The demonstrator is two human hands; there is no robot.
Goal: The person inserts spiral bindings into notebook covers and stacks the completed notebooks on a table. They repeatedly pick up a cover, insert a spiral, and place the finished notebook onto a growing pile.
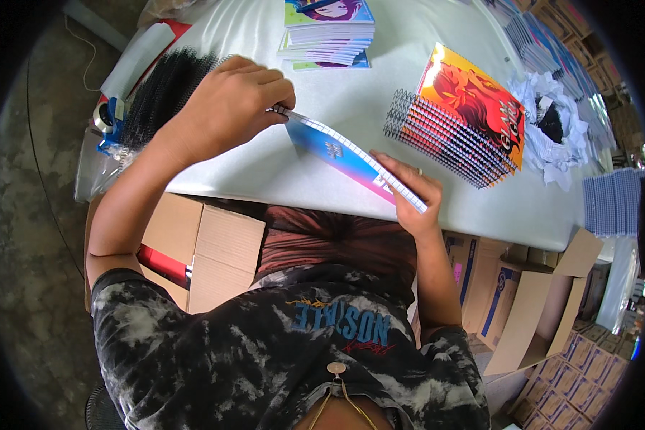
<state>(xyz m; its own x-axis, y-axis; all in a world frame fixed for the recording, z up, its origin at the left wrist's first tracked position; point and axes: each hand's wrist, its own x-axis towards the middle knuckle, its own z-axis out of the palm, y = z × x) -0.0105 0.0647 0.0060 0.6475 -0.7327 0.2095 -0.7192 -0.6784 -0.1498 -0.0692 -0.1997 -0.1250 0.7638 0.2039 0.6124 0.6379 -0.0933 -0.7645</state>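
Observation:
My right hand [412, 190] is closed around the near right end of a notebook [344, 158] with a blue and pink cover. The notebook is held tilted above the table's front edge, and a row of punched holes shows along its upturned white edge. At the notebook's far left end, my left hand [240, 97] is closed in a pinch. A short dark piece, which looks like the end of a wire coil [279, 110], shows at those fingertips; the rest of it is hidden. Just left of that hand lies a heap of black spiral coils [168, 89].
A stack of notebooks [330, 43] stands at the back. Spiral-bound notebooks with red and yellow covers [466, 107] lie overlapped to the right, beside crumpled white paper [552, 136]. A blue tape dispenser [107, 125] sits at the left edge. Open cardboard boxes [226, 247] stand below the table.

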